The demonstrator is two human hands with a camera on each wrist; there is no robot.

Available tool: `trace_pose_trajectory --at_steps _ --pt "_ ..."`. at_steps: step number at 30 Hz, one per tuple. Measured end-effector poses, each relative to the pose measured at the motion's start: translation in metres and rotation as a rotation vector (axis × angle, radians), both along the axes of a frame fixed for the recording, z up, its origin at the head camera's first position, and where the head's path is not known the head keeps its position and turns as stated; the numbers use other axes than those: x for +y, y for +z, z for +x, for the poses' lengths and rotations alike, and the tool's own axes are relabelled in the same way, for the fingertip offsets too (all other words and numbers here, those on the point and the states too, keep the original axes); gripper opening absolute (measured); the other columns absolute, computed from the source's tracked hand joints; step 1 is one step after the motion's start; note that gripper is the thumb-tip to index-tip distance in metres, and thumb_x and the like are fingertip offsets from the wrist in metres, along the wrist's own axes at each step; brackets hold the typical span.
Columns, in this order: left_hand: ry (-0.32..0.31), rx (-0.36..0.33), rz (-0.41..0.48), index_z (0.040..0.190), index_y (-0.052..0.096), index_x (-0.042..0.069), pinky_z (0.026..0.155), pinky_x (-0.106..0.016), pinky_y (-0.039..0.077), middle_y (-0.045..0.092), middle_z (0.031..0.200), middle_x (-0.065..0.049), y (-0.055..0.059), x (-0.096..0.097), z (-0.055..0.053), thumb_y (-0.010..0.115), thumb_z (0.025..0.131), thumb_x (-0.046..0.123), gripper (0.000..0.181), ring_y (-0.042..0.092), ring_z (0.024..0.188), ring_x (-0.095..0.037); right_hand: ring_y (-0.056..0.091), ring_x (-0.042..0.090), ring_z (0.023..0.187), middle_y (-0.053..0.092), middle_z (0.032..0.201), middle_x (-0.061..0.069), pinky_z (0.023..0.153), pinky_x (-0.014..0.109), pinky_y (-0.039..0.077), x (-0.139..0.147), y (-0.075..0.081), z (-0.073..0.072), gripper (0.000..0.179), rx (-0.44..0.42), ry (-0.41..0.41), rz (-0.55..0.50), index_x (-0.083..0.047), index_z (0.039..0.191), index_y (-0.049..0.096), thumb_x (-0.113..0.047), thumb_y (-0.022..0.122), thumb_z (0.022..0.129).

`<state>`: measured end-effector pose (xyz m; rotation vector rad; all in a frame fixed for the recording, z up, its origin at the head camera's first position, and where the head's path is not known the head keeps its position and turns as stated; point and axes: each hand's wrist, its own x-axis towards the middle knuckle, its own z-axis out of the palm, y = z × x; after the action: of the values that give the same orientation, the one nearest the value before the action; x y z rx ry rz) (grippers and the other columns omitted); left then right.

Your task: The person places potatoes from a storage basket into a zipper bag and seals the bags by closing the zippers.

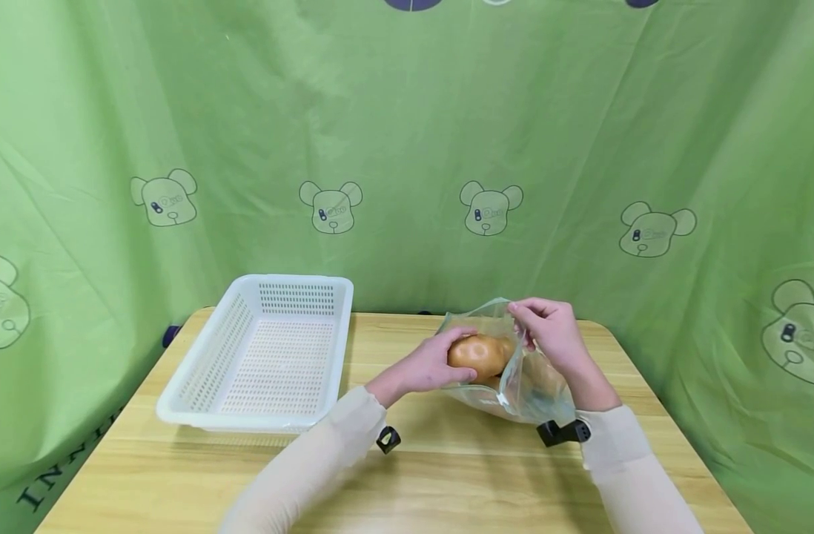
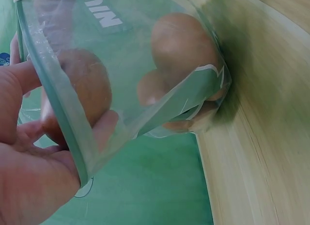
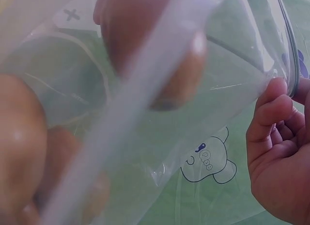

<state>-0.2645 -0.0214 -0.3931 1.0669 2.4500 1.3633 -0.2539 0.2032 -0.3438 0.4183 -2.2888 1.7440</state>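
Observation:
My left hand (image 1: 440, 361) grips a smooth brown potato-like lump (image 1: 479, 356) at the mouth of a clear zip bag (image 1: 467, 398). In the left wrist view, fingertips (image 2: 105, 128) of that hand show through the plastic, behind the bag's green-edged rim. My right hand (image 1: 552, 330) pinches the upper rim of the bag at its right side, holding it up. Deeper in the bag sit more brown lumps (image 2: 181, 43), seen through the film and resting low near the table. In the right wrist view the plastic blurs part of them.
A white perforated plastic basket (image 1: 343, 334) stands on the left of the wooden table (image 1: 434, 482). Behind the table hangs a green curtain (image 1: 407, 133) printed with bear heads. Black wrist devices (image 1: 564, 432) sit near both sleeves.

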Motion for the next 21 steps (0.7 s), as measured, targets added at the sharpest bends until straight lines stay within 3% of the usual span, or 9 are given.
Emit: trace_pose_trajectory --at_steps 7,14,21 --pt "-0.013 -0.106 0.099 0.143 0.036 0.009 0.094 -0.031 0.047 0.048 0.134 -0.015 0.0007 0.0030 -0.0010 0.068 0.086 0.008 0.066 0.051 0.119 -0.023 0.045 0.009 0.042 0.057 0.059 0.002 0.034 0.022 0.040 -0.0001 -0.0004 0.0003 0.031 0.003 0.000 -0.004 0.017 0.097 0.062 -0.014 0.060 0.094" --pt "-0.014 -0.098 0.118 0.140 0.041 0.008 0.090 -0.025 0.048 0.052 0.129 -0.012 0.0020 0.0006 0.0001 0.065 0.088 0.004 0.057 0.054 0.115 -0.023 0.046 0.009 0.041 0.057 0.059 0.002 0.034 0.022 0.040 -0.0005 -0.0009 0.0001 0.030 0.006 0.004 -0.014 0.017 0.097 0.062 -0.013 0.060 0.093" --pt "-0.063 -0.097 0.134 0.131 0.049 0.005 0.088 -0.021 0.047 0.056 0.125 -0.014 0.0057 -0.0034 0.0054 0.061 0.091 0.007 0.042 0.056 0.110 -0.017 0.046 0.009 0.041 0.057 0.059 0.003 0.034 0.023 0.040 -0.0003 -0.0010 0.0006 0.023 0.006 0.006 -0.019 0.010 0.092 0.066 -0.012 0.061 0.093"
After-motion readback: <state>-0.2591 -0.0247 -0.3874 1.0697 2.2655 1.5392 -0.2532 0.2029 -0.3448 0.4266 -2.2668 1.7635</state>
